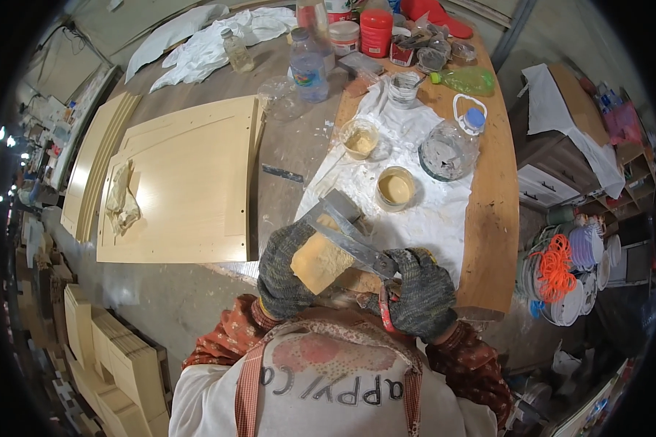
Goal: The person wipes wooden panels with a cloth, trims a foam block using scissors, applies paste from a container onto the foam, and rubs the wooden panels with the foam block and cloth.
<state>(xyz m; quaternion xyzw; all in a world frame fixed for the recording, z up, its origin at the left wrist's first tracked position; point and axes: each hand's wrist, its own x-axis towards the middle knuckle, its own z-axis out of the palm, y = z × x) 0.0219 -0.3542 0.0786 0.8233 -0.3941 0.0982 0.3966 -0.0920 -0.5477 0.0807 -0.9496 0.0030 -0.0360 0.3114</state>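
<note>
In a dark knitted glove, my left hand [284, 269] is closed round a yellowish block [319, 261] with rough paste on its upper face. My right hand [424, 291], gloved the same way, grips a metal scraper [350, 242]. The scraper's blade lies slantwise across the block's top. A red handle [386, 309] shows beside the right fingers; its tool is mostly hidden. Just beyond the block is a grey flat piece [340, 207], partly covered. Farther off, a cup of beige paste [396, 188] and another smeared cup [359, 138] stand on a white cloth [434, 218].
Pale cabinet panels [189, 182] lie at the left, with a crumpled cloth [122, 200] on top. A dark flat strip [282, 173] lies beside them. A cut-open jug [448, 153], a water bottle [308, 69] and a red tub [376, 33] stand farther back.
</note>
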